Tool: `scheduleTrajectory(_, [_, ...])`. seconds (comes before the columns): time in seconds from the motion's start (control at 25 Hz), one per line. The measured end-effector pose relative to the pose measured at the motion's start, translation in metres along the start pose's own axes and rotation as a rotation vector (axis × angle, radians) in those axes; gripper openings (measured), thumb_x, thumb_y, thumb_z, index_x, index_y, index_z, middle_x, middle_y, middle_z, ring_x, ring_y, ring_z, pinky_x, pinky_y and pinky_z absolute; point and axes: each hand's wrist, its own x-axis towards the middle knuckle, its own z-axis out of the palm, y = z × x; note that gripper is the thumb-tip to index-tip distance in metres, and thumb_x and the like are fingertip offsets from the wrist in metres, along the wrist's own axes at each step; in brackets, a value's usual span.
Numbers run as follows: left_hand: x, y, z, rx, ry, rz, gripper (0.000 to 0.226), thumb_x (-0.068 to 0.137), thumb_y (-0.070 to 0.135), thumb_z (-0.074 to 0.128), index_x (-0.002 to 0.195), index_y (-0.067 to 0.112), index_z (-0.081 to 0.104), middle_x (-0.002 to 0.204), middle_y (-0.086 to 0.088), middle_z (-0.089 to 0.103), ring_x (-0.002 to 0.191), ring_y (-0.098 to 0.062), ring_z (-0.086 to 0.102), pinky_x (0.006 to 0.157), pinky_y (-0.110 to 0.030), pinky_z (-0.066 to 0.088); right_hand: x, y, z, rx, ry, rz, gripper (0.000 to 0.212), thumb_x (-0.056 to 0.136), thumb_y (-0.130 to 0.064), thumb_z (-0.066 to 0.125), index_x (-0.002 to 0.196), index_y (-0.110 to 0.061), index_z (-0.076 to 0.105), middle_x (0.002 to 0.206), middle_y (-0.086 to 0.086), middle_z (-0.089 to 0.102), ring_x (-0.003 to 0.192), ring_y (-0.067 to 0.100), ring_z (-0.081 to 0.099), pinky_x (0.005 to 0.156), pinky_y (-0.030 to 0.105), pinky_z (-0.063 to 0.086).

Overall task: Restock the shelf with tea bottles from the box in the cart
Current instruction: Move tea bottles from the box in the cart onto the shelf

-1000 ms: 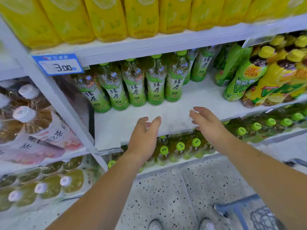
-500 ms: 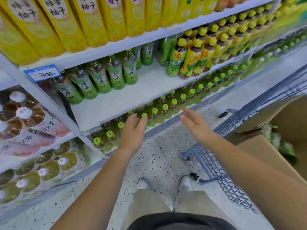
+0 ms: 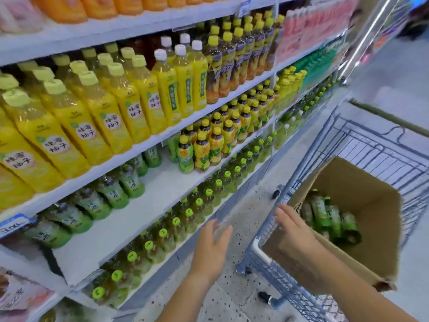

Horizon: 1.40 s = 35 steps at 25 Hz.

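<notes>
Green tea bottles (image 3: 329, 219) lie in an open cardboard box (image 3: 362, 196) inside the blue wire cart (image 3: 383, 145) at the right. More green-labelled tea bottles (image 3: 111, 194) stand at the back of a white shelf (image 3: 148, 212) whose front half is bare. My right hand (image 3: 292, 225) hovers with straight fingers over the near edge of the box, holding nothing. My left hand (image 3: 213, 245) is empty, fingers straight, in the aisle between shelf and cart.
Yellow drink bottles (image 3: 97, 112) fill the shelf above, and green-capped bottles (image 3: 162, 233) fill the one below. Yellow-capped dark tea bottles (image 3: 209, 145) stand to the right on the tea shelf. Speckled floor (image 3: 246, 219) runs between shelf and cart.
My view has swung right from the shelf to the cart. Both empty hands have moved away from the bare shelf, the right one now reaching over the box.
</notes>
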Motion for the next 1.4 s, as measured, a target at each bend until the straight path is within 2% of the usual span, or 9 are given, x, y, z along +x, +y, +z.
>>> scheduleTrajectory(0.16, [0.022, 0.046, 0.071, 0.033, -0.099, 0.029, 0.099, 0.065, 0.088, 0.050, 0.151, 0.041, 0.036, 0.150, 0.022, 0.040, 0.139, -0.004, 0.039, 0.117, -0.041, 0.035, 0.024, 0.008, -0.073, 0.068, 0.063, -0.018, 0.065, 0.091, -0.061, 0.047, 0.148, -0.028, 0.046, 0.149, -0.005, 0.051, 0.138, 0.017, 0.046, 0.119, 0.047, 0.032])
scheduleTrajectory(0.32, [0.048, 0.084, 0.163, 0.059, -0.172, 0.041, 0.072, 0.091, 0.070, 0.054, 0.151, 0.036, 0.037, 0.150, 0.018, 0.041, 0.137, -0.006, 0.041, 0.114, -0.037, 0.036, 0.052, 0.029, -0.150, 0.184, 0.099, 0.038, 0.048, 0.095, -0.057, 0.048, 0.139, -0.037, 0.045, 0.147, -0.004, 0.050, 0.132, 0.016, 0.048, 0.114, 0.038, 0.034])
scheduleTrajectory(0.4, [0.062, 0.095, 0.212, 0.049, -0.196, 0.026, 0.067, 0.096, 0.059, 0.057, 0.153, 0.030, 0.035, 0.150, 0.013, 0.042, 0.138, -0.009, 0.042, 0.114, -0.036, 0.036, 0.069, 0.047, -0.184, 0.220, 0.104, 0.084, 0.052, 0.095, -0.058, 0.049, 0.142, -0.036, 0.045, 0.149, -0.005, 0.048, 0.134, 0.014, 0.045, 0.116, 0.037, 0.033])
scheduleTrajectory(0.52, [0.085, 0.102, 0.282, 0.069, -0.182, -0.001, 0.064, 0.098, 0.047, 0.060, 0.153, 0.022, 0.039, 0.147, 0.005, 0.049, 0.132, -0.011, 0.048, 0.113, -0.035, 0.038, 0.097, 0.080, -0.229, 0.235, 0.135, 0.186, 0.073, 0.086, -0.072, 0.049, 0.147, -0.034, 0.043, 0.148, -0.011, 0.045, 0.136, 0.013, 0.043, 0.119, 0.041, 0.031])
scheduleTrajectory(0.68, [0.121, 0.093, 0.359, 0.175, -0.173, -0.067, 0.063, 0.097, 0.057, 0.056, 0.150, 0.026, 0.040, 0.140, 0.009, 0.052, 0.123, -0.008, 0.052, 0.102, -0.029, 0.039, 0.133, 0.127, -0.275, 0.248, 0.150, 0.308, 0.068, 0.096, -0.067, 0.044, 0.153, -0.032, 0.039, 0.155, -0.007, 0.042, 0.142, 0.018, 0.039, 0.119, 0.043, 0.030])
scheduleTrajectory(0.88, [0.169, 0.063, 0.409, 0.316, -0.230, -0.138, 0.080, 0.085, 0.075, 0.048, 0.150, 0.030, 0.037, 0.143, 0.012, 0.047, 0.129, -0.009, 0.047, 0.108, -0.035, 0.038, 0.164, 0.177, -0.288, 0.178, 0.217, 0.350, 0.059, 0.102, -0.058, 0.038, 0.153, -0.027, 0.038, 0.155, -0.004, 0.043, 0.142, 0.017, 0.039, 0.108, 0.033, 0.030])
scheduleTrajectory(1.04, [0.217, 0.030, 0.432, 0.447, -0.261, -0.189, 0.096, 0.076, 0.080, 0.042, 0.154, 0.026, 0.034, 0.147, 0.007, 0.048, 0.130, -0.015, 0.049, 0.110, -0.043, 0.042, 0.192, 0.215, -0.286, 0.176, 0.288, 0.451, 0.064, 0.104, -0.056, 0.035, 0.157, -0.021, 0.032, 0.160, -0.001, 0.038, 0.147, 0.020, 0.033, 0.117, 0.038, 0.026])
scheduleTrajectory(1.28, [0.269, -0.016, 0.461, 0.611, -0.301, -0.250, 0.088, 0.085, 0.072, 0.044, 0.155, 0.020, 0.032, 0.149, 0.000, 0.045, 0.132, -0.024, 0.048, 0.109, -0.046, 0.042, 0.227, 0.241, -0.274, 0.104, 0.383, 0.544, 0.065, 0.104, -0.053, 0.032, 0.157, -0.015, 0.032, 0.158, 0.006, 0.040, 0.144, 0.026, 0.038, 0.114, 0.040, 0.031])
scheduleTrajectory(1.4, [0.293, -0.038, 0.475, 0.683, -0.321, -0.260, 0.086, 0.083, 0.071, 0.045, 0.151, 0.019, 0.035, 0.144, -0.002, 0.045, 0.127, -0.025, 0.048, 0.101, -0.039, 0.041, 0.240, 0.245, -0.267, -0.140, 0.507, 0.524, 0.058, 0.104, -0.046, 0.037, 0.151, -0.011, 0.039, 0.149, 0.010, 0.046, 0.130, 0.031, 0.051, 0.100, 0.040, 0.041])
